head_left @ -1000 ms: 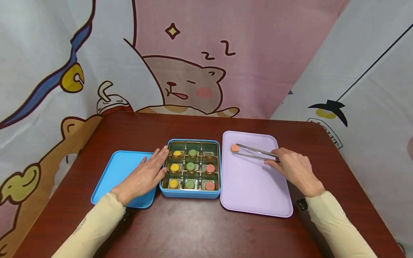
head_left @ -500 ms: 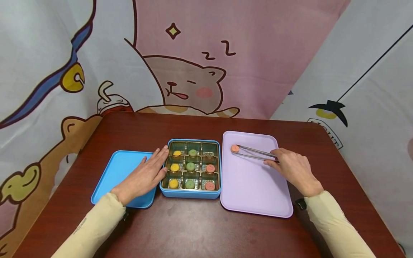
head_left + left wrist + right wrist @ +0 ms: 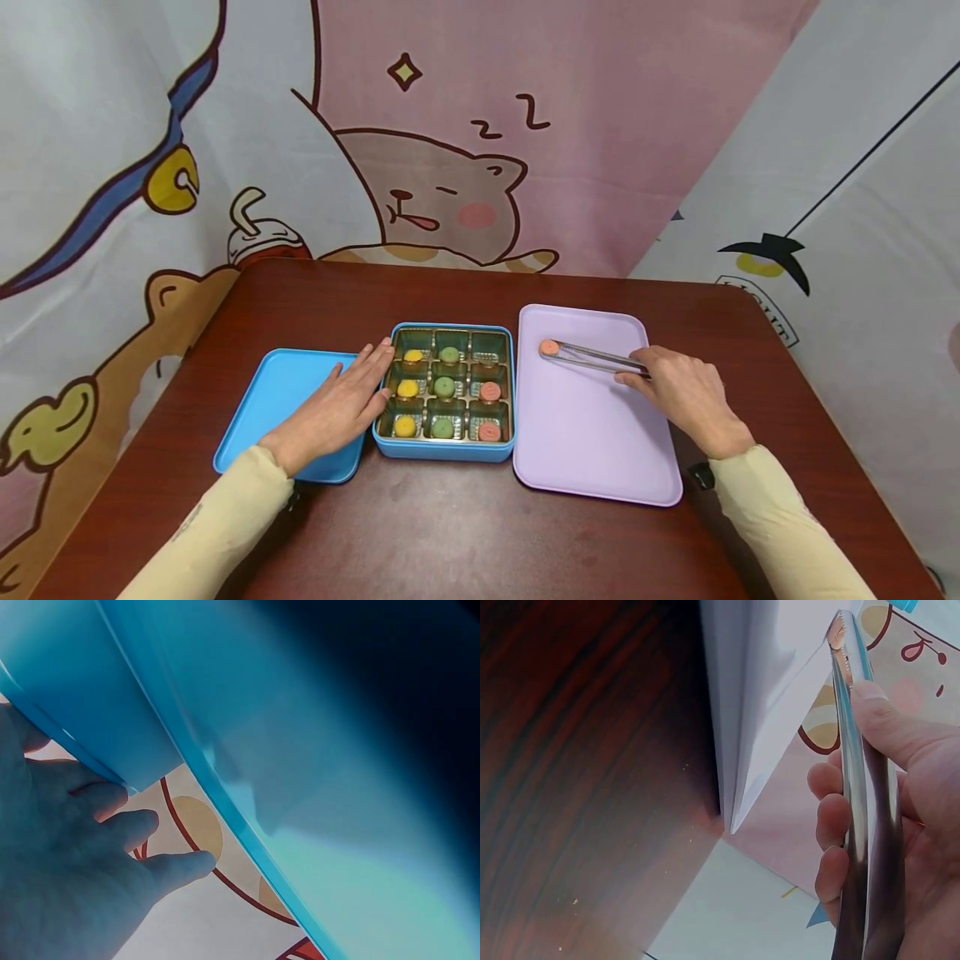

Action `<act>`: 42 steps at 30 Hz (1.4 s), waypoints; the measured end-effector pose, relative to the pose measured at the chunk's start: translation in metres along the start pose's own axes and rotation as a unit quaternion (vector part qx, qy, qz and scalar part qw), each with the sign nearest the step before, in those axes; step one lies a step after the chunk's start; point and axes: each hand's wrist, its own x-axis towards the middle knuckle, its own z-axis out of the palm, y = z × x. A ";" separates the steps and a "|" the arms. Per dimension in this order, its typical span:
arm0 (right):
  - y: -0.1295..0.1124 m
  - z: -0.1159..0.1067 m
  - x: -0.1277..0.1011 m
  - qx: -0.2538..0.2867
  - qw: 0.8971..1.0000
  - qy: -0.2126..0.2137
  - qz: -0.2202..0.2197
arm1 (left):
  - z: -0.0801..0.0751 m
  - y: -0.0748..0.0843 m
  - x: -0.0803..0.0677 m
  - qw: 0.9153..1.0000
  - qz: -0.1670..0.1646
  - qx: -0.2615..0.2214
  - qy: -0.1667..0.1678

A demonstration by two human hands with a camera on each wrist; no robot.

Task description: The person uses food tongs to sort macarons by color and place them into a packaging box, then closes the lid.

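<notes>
On the glossy wooden table (image 3: pixel 465 533), I saw my left hand (image 3: pixel 337 412) lying flat, fingers straight, across the smooth blue lid (image 3: pixel 266 408) against the box (image 3: pixel 444 452). My right hand (image 3: pixel 686 396) pinched slim steel tongs (image 3: pixel 596 358), clamping a round pink cake (image 3: pixel 549 347) at the lilac tray's (image 3: pixel 592 450) far-left corner.

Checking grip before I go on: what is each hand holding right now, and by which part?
The right hand grips the tongs at their handle end; their tips pinch a pink cake. The left hand holds nothing, lying flat against the blue box.
</notes>
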 end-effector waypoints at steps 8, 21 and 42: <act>-0.005 -0.009 -0.005 0.001 1.000 0.017 -0.001 | 0.001 -0.001 0.000 1.000 0.000 0.000 0.002; -0.023 -0.027 -0.013 0.020 0.998 0.061 -0.021 | 0.000 0.001 0.002 1.000 -0.005 0.001 0.003; -0.052 -0.037 0.003 0.029 0.995 0.083 -0.053 | 0.000 0.000 0.001 1.000 -0.005 0.003 0.001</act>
